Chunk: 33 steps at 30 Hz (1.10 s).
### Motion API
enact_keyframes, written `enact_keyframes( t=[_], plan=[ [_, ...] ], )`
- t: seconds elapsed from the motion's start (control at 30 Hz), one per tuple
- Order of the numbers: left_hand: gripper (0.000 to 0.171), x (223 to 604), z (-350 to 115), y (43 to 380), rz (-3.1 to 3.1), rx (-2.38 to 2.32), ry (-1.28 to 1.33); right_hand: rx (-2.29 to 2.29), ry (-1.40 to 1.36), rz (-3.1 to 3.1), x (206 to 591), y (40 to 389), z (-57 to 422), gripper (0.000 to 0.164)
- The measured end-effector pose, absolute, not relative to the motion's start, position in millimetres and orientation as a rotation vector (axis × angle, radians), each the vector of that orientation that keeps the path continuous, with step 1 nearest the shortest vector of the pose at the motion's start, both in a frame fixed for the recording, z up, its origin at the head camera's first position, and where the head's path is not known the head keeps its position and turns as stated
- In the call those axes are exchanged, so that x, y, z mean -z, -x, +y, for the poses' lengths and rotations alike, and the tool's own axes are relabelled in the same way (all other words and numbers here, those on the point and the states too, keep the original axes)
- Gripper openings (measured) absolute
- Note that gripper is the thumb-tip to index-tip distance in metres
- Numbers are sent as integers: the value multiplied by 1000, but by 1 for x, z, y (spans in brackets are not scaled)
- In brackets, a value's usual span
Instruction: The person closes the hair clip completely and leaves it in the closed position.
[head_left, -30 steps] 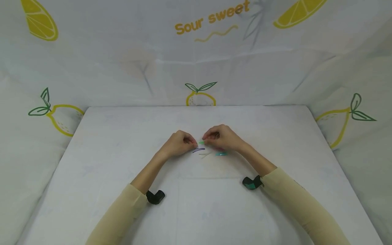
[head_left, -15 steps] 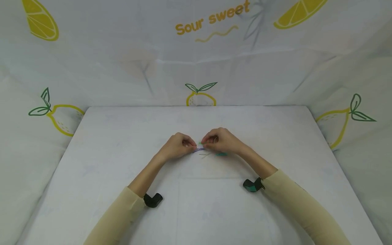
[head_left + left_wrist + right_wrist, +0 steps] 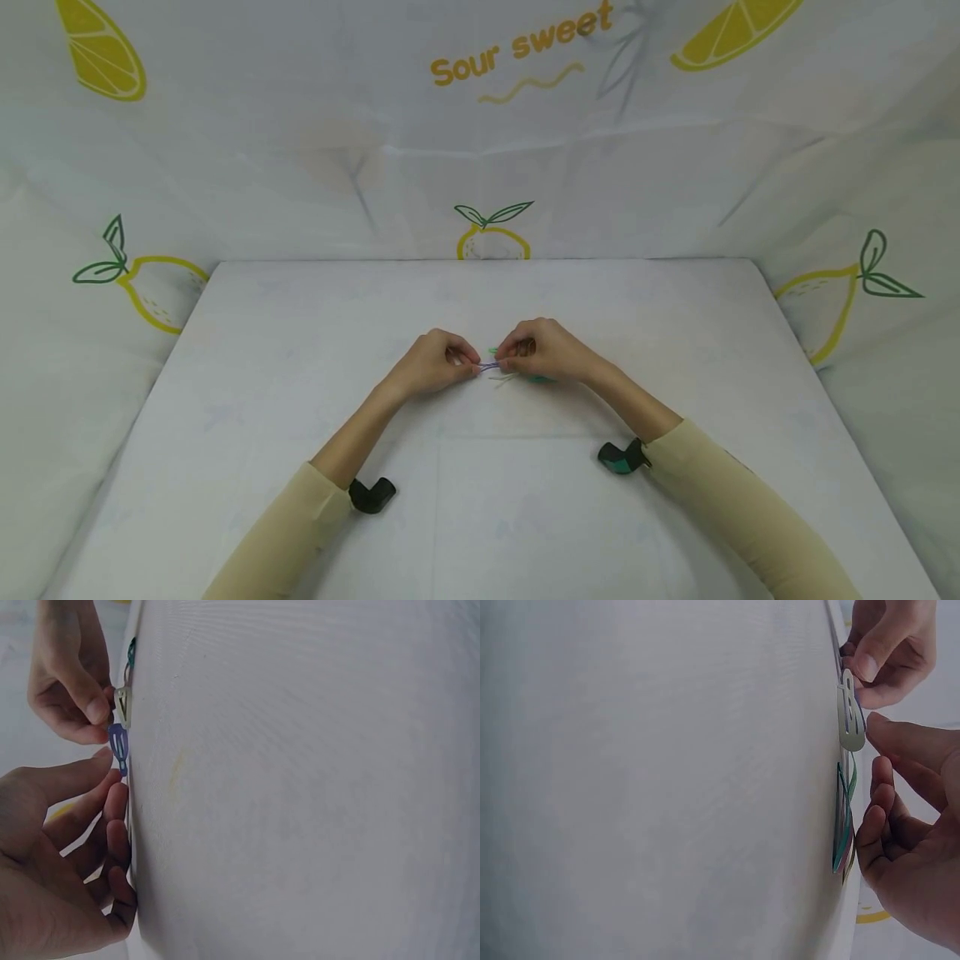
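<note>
A purple snap hair clip (image 3: pixel 489 366) lies between my two hands near the table's middle. My left hand (image 3: pixel 433 362) pinches its left end with thumb and forefinger. My right hand (image 3: pixel 553 347) pinches the other end, its fingers covering that part. In the left wrist view the purple clip (image 3: pixel 118 742) shows its slotted body between the fingertips. Just in front of it lies a cream snap hair clip (image 3: pixel 850 720), large in the right wrist view. A bright green hair clip (image 3: pixel 492 350) peeks out behind the right fingertips.
Beneath the right hand lies a teal hair clip (image 3: pixel 542 380), with pinkish and yellowish edges beside it in the right wrist view. A white cloth covers the table (image 3: pixel 315 317). A lemon-printed curtain (image 3: pixel 300 108) rises behind and at both sides.
My right hand has come down slightly from beside the green clip to the purple clip's right end. My left hand has shifted a little nearer, its fingertips staying at the purple clip.
</note>
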<state>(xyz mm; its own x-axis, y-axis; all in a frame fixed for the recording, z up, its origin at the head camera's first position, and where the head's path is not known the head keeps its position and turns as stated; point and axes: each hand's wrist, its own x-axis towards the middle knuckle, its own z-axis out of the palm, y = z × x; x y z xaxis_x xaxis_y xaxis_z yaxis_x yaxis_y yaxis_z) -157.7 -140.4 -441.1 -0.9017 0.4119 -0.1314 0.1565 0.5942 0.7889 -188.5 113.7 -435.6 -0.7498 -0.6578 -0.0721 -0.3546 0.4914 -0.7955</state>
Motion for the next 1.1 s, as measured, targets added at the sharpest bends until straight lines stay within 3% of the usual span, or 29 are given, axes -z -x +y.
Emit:
enact_keyframes(
  t=[1.1],
  plan=[
    [14, 444, -139, 154, 2547, -1180, -458, 1073, 909, 2390, 440, 190, 113, 4]
  ],
)
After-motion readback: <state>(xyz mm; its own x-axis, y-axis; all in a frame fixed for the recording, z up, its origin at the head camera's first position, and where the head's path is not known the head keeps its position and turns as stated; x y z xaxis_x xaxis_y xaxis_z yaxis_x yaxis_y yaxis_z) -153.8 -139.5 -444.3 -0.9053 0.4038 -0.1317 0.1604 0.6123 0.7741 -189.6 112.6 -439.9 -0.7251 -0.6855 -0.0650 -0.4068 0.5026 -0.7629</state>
